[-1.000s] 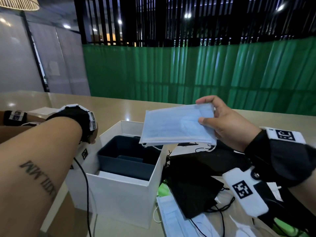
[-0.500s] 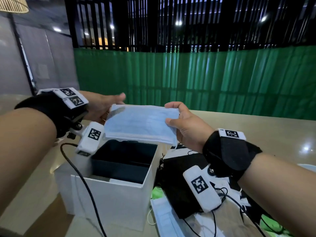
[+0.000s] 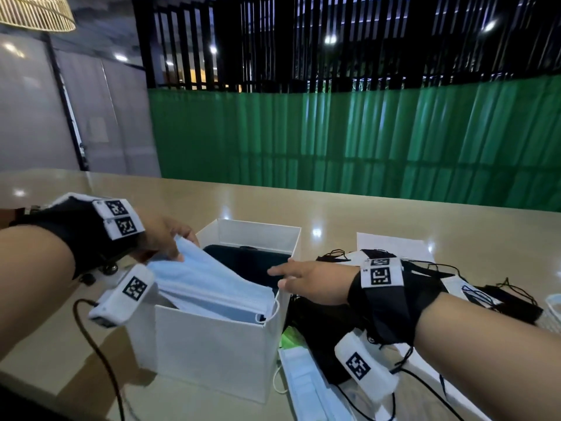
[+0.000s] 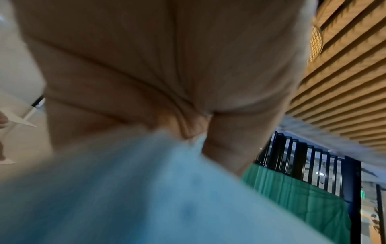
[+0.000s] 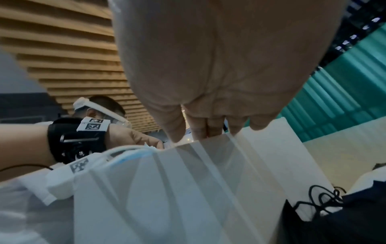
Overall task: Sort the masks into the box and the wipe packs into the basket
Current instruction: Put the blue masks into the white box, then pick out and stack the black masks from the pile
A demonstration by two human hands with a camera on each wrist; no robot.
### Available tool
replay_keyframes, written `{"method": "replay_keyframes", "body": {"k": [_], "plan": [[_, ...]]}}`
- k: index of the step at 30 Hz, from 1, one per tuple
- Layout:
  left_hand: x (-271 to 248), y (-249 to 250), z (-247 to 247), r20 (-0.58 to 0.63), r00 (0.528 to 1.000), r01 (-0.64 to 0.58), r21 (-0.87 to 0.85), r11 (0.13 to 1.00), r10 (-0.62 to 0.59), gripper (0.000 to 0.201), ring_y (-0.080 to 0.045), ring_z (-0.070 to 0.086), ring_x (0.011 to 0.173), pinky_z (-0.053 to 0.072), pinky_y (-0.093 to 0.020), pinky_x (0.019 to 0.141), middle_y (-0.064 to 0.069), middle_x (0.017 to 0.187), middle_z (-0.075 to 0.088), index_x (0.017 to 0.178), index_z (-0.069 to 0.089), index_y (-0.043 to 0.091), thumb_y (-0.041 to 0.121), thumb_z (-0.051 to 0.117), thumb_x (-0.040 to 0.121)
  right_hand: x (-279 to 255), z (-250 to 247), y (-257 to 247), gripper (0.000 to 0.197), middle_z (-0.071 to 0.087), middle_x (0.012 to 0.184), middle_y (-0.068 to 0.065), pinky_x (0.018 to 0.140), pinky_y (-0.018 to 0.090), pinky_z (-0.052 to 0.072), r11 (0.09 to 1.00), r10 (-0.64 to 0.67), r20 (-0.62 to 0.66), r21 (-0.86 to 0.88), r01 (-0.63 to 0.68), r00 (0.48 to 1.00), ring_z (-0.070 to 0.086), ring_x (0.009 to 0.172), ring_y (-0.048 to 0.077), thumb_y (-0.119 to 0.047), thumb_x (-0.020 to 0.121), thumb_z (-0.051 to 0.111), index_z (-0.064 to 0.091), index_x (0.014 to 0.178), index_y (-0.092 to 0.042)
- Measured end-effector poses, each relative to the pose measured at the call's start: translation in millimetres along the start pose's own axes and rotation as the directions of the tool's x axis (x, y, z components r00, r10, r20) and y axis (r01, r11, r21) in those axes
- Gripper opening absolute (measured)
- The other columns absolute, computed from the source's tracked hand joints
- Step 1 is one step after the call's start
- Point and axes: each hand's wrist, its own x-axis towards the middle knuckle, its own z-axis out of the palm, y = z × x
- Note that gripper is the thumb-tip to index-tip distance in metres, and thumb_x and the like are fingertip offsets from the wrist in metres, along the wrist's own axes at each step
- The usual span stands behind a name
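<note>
A stack of light blue masks [image 3: 212, 287] slants down into the open white box [image 3: 212, 354], its lower end on the box's front right rim. My left hand [image 3: 179, 250] pinches the stack's upper left end; the left wrist view shows thumb and fingers closed on the blue masks [image 4: 146, 189]. With its fingers straight and holding nothing, my right hand [image 3: 285, 275] hovers over the box's right rim. In the right wrist view those fingers [image 5: 208, 132] hang just above the box wall [image 5: 208, 189]. A green wipe pack [image 3: 287, 337] peeks out beside the box.
A heap of black masks [image 3: 318, 335] with loose ear loops lies right of the box, under my right forearm. More pale masks [image 3: 306, 387] lie at the front right. A pale meshed rim [image 3: 554, 308] shows at the right edge. The beige table [image 3: 334, 214] stretches behind.
The blue masks passed from my right hand to my left and dropped from above the box into it. My right hand let go and opened.
</note>
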Motion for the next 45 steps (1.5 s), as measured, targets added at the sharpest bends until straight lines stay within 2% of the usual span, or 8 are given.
{"method": "replay_keyframes", "body": {"k": [9,13,18,23,29,35,41,45], "plan": [[10.4,-13.3,20.2,-0.307,0.951,0.206,0.514,0.833,-0.046,0.019,-0.022,0.046,0.083,0.037,-0.017,0.048,-0.01,0.089,0.048,0.104,0.057,0.009,-0.001,0.045,0.093,4.7,-0.8,8.6,0.041,0.025,0.154,-0.015,0.115,0.023,0.005,0.996,-0.055,0.005,-0.074,0.056,0.998,0.009,0.145,0.002,-0.032,0.101,0.04,0.042,0.142,-0.028],[3.0,2.4,22.8,-0.043,0.959,0.265,0.493,0.829,-0.281,0.038,-0.016,0.053,0.07,0.044,-0.012,0.044,-0.012,0.103,0.055,0.126,0.045,0.021,0.007,0.056,0.093,6.7,1.9,9.4,0.042,0.024,0.155,-0.015,0.117,0.025,0.006,0.994,-0.064,-0.005,-0.088,0.063,0.998,0.008,0.145,0.002,-0.033,0.1,0.041,0.041,0.142,-0.029],[-7.2,26.1,42.6,-0.059,0.946,0.3,0.531,0.792,-0.319,0.059,-0.027,0.053,0.124,0.05,-0.029,0.089,-0.012,0.143,0.044,0.147,0.027,0.023,0.023,0.054,0.095,5.8,0.8,13.1,0.045,0.021,0.155,-0.017,0.115,0.022,0.01,0.995,-0.072,-0.009,-0.069,0.071,0.997,0.014,0.144,0.003,-0.037,0.099,0.041,0.037,0.143,-0.031],[-19.2,57.6,64.4,-0.128,0.971,0.239,0.548,0.801,-0.203,0.042,-0.023,0.055,0.121,0.041,-0.012,0.052,-0.009,0.131,0.056,0.133,0.051,0.009,0.023,0.055,0.094,-9.8,-13.3,29.3,0.044,0.037,0.149,-0.014,0.111,0.025,0.026,0.999,-0.017,-0.119,-0.05,0.011,0.993,0.038,0.134,0.011,-0.041,0.096,0.046,0.037,0.139,-0.043],[-37.9,128.7,62.9,-0.024,0.985,-0.145,0.42,0.896,0.17,0.031,-0.015,0.061,0.104,0.047,-0.032,0.092,0.006,0.108,0.064,0.127,0.049,0.03,0.028,0.048,0.096,-53.7,-48.8,71.5,0.027,0.06,0.117,-0.016,0.097,0.019,0.036,0.984,0.129,-0.329,0.16,-0.079,0.936,0.054,0.111,0.005,-0.03,0.094,0.055,0.057,0.121,-0.032],[-22.2,174.9,115.8,0.018,0.903,-0.401,0.4,0.824,0.43,0.039,-0.01,0.061,0.104,0.05,-0.037,0.095,0.004,0.114,0.062,0.13,0.047,0.033,0.039,0.054,0.092,-91.9,-58.9,134.0,0.006,0.063,0.09,-0.006,0.08,0.029,0.045,0.904,0.379,-0.402,0.355,-0.24,0.833,0.056,0.085,0.011,-0.024,0.092,0.058,0.064,0.09,-0.026],[20.5,189.0,186.6,0.12,0.938,-0.342,0.456,0.822,0.324,0.026,-0.019,0.055,0.097,0.046,-0.027,0.077,-0.002,0.11,0.054,0.113,0.051,0.023,0.041,0.049,0.094,-115.3,-44.3,172.4,0.016,0.061,0.105,0.004,0.075,0.03,0.05,0.78,0.605,-0.236,0.368,-0.507,0.76,0.057,0.094,0.015,-0.031,0.09,0.06,0.062,0.1,-0.019],[45.0,173.3,219.0,0.076,0.972,-0.223,0.619,0.753,0.224,0.04,-0.024,0.053,0.119,0.042,-0.029,0.095,-0.006,0.131,0.055,0.129,0.053,0.011,0.029,0.051,0.095,-115.8,-32.8,180.2,0.028,0.059,0.109,0.004,0.085,0.033,0.053,0.746,0.651,-0.187,0.332,-0.577,0.735,0.058,0.103,0.019,-0.039,0.088,0.061,0.059,0.108,-0.02]]}}
